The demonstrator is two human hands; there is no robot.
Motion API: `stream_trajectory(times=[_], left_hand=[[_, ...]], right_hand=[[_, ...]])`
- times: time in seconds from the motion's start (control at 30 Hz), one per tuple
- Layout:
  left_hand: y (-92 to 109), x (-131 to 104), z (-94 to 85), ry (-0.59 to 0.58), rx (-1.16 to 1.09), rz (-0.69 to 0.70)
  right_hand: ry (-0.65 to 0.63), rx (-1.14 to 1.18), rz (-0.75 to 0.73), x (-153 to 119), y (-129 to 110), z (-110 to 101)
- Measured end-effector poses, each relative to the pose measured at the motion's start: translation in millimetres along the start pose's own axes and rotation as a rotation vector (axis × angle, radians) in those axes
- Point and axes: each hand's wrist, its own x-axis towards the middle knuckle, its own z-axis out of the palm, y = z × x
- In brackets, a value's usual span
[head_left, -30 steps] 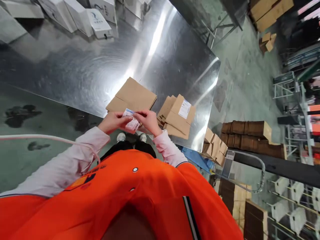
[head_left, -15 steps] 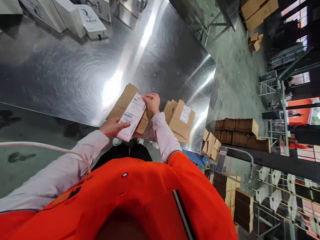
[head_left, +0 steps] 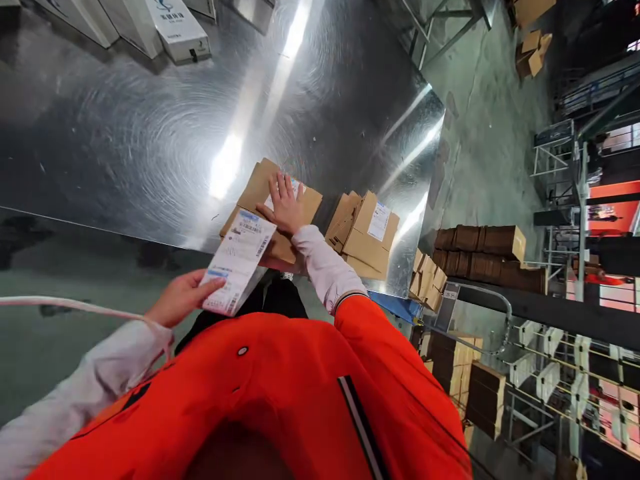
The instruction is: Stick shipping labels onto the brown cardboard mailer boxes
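My left hand pinches the lower end of a strip of printed labels in front of the metal table's near edge. With its fingers spread, my right hand lies flat on a folded brown cardboard piece, partly over a white label on it. The strip's upper end overlaps the cardboard's near left part. To the right, more flattened cardboard lies stacked on the table, its top piece bearing a white label.
White printed boxes stand at the table's far left. A pink-white cable crosses at the left. Beyond the right edge are cardboard bundles and a metal cart handle.
My left hand has drawn the label strip toward my body and left. My right hand has gone from pinching at the strip's top to lying flat on the cardboard, where a label now shows.
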Motion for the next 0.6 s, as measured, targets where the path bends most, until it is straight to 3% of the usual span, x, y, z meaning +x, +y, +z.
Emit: stream_trajectory(times=[0.07,0.13,0.2,0.27,0.3,0.4,0.47,0.53,0.6], left_hand=[[36,22,-2.5,0.099,0.034,0.089],[76,53,4.6,0.226,0.074,0.215],[109,83,18.9,0.32,0.272,0.335],[130,103,34.9,0.33,0.419,0.403],[136,106,41.7,0.321,0.455,0.421],[142,93,53.3,0.348,0.484,0.486],[143,71,55.4,0.382,0.416,0.548],[146,45,57.0,0.338,0.237,0.557],[151,23,59.8,0.213,0.004,0.53]], right_hand=[[-0.156,0.04,-0.179,-30,-13,8],[-0.208,0.144,-0.15,-63,-18,10],[-0.079,0.206,0.185,-93,-16,10],[0.085,0.199,0.553,-112,-14,11],[0.123,0.192,0.64,-118,-14,12],[0.154,0.211,0.674,-121,-21,16],[0.258,0.328,0.648,-124,-22,10],[0.402,0.497,0.624,-136,-9,-10],[0.524,0.606,0.641,-160,22,-46]])
